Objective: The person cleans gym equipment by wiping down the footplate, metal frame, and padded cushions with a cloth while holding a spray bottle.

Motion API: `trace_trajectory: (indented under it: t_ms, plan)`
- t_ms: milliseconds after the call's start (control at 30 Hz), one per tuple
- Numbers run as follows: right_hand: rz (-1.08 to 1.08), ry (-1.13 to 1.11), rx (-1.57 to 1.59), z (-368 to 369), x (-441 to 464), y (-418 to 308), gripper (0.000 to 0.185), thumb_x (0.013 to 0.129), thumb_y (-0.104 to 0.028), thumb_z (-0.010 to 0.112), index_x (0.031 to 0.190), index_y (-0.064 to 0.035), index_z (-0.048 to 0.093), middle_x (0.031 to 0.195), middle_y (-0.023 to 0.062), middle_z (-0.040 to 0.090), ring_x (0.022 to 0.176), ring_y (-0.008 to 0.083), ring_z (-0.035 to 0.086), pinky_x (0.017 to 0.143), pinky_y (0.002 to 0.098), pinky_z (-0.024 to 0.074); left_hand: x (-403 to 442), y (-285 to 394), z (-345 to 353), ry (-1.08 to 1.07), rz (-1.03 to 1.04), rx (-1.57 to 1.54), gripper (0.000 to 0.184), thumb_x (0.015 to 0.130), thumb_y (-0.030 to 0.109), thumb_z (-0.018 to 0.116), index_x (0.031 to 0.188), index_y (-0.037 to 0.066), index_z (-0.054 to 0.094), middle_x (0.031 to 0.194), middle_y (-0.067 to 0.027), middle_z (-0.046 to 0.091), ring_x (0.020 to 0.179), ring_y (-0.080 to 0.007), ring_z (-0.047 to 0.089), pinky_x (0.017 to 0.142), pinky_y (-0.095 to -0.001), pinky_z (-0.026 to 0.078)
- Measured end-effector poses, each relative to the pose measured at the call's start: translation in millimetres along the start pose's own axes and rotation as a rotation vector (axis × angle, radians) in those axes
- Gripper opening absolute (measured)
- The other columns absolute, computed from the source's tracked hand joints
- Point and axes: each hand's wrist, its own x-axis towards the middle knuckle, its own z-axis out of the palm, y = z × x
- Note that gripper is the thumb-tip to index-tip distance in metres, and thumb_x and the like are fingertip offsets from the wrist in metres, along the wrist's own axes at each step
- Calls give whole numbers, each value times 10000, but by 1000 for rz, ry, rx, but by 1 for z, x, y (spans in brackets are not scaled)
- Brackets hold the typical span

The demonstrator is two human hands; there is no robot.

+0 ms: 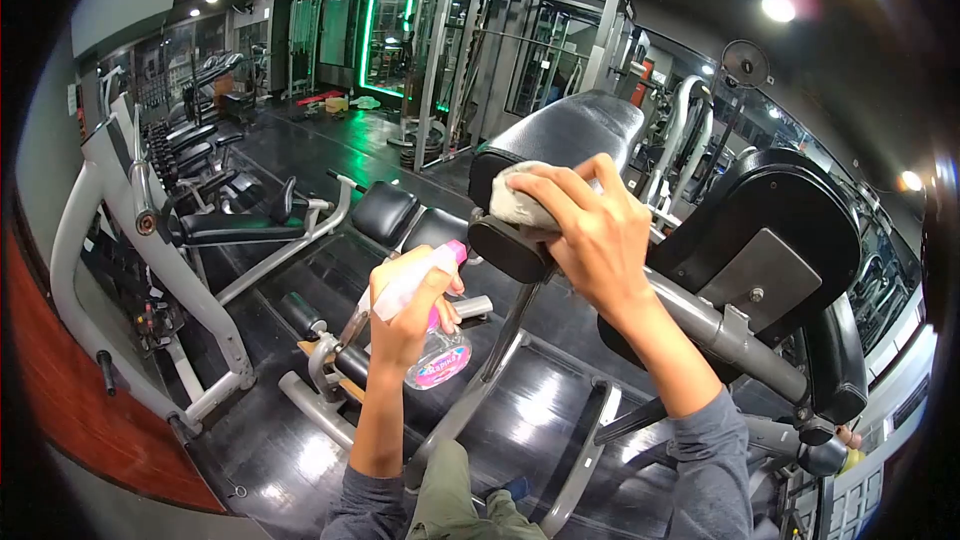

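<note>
My left hand is wrapped around a spray bottle with a pink and white trigger head and a clear body bearing a pink label. In my right hand is a whitish cloth, bunched up and pressed against the edge of a black padded bench part. Just behind the cloth rises a larger black pad with a shiny surface. The fingers of my right hand cover part of the cloth.
A black backrest with a metal plate stands on the right, joined to a grey tube. To the left is a grey machine frame. Another bench pad lies ahead. A squat rack stands farther back.
</note>
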Motion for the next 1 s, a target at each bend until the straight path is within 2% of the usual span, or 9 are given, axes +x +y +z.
trace_trajectory:
  t_ms: [133, 267, 467, 533, 633, 767, 800, 867, 1000]
  plan:
    - [-157, -13, -142, 20, 3, -13, 185, 749, -200, 599, 916, -174, 677, 893, -65, 611, 843, 144, 542, 635, 297, 392, -1, -3, 0, -1, -1, -6, 256, 940, 165, 561, 796, -38, 619, 704, -86, 614, 432, -123, 567, 464, -251, 476]
    - [-165, -143, 15, 14, 8, -4, 186, 740, -168, 621, 913, -180, 689, 845, -54, 635, 853, 163, 537, 649, 320, 385, -2, -1, -5, -11, -5, 1, 250, 939, 152, 560, 786, -36, 618, 702, -86, 614, 430, -123, 566, 459, -250, 476]
    - [-218, 25, -117, 31, 42, -10, 108, 753, -175, 604, 829, -171, 682, 806, -44, 630, 935, 176, 525, 733, 347, 389, -2, -2, -9, 43, 0, 6, 258, 937, 147, 558, 769, -40, 615, 696, -88, 611, 428, -126, 567, 455, -251, 474]
    - [-272, -28, -144, 49, 37, -21, 75, 763, -208, 603, 752, -154, 653, 753, -28, 602, 958, 172, 518, 766, 394, 381, -1, -1, -9, 58, 3, 3, 258, 935, 146, 558, 769, -43, 614, 695, -88, 610, 428, -127, 566, 456, -250, 474]
    - [-291, -292, -231, 43, 31, -27, 137, 731, -167, 632, 852, -187, 694, 831, -74, 645, 925, 155, 508, 768, 364, 357, -3, 2, -13, 33, 22, 29, 259, 930, 152, 564, 764, -41, 613, 694, -87, 608, 427, -126, 563, 458, -251, 476]
    - [-182, -147, -80, 27, 49, -11, 331, 659, -106, 677, 969, -220, 699, 918, -103, 657, 937, 173, 500, 788, 363, 347, -4, 0, -22, 70, -2, 44, 266, 928, 163, 568, 755, -36, 608, 692, -83, 604, 427, -125, 562, 462, -251, 479]
    - [-183, -153, -82, 32, 49, -13, 331, 659, -106, 677, 969, -220, 699, 918, -103, 657, 937, 173, 500, 788, 363, 347, -5, -1, -22, 95, -19, 31, 269, 928, 165, 568, 754, -35, 607, 692, -82, 603, 427, -126, 562, 464, -252, 479]
    - [-215, 7, -167, 44, 46, -16, 146, 765, -188, 601, 881, -190, 690, 853, -55, 635, 940, 178, 512, 764, 383, 364, -3, -5, -22, 92, -21, 22, 268, 928, 168, 568, 759, -37, 608, 699, -82, 604, 427, -127, 561, 465, -253, 482]
    - [-119, -100, -81, 20, 27, -15, 175, 749, -177, 625, 914, -195, 682, 883, -61, 643, 924, 169, 518, 755, 364, 359, -5, -10, -24, 71, -20, 18, 274, 933, 177, 568, 770, -40, 610, 708, -85, 608, 429, -127, 561, 464, -255, 483]
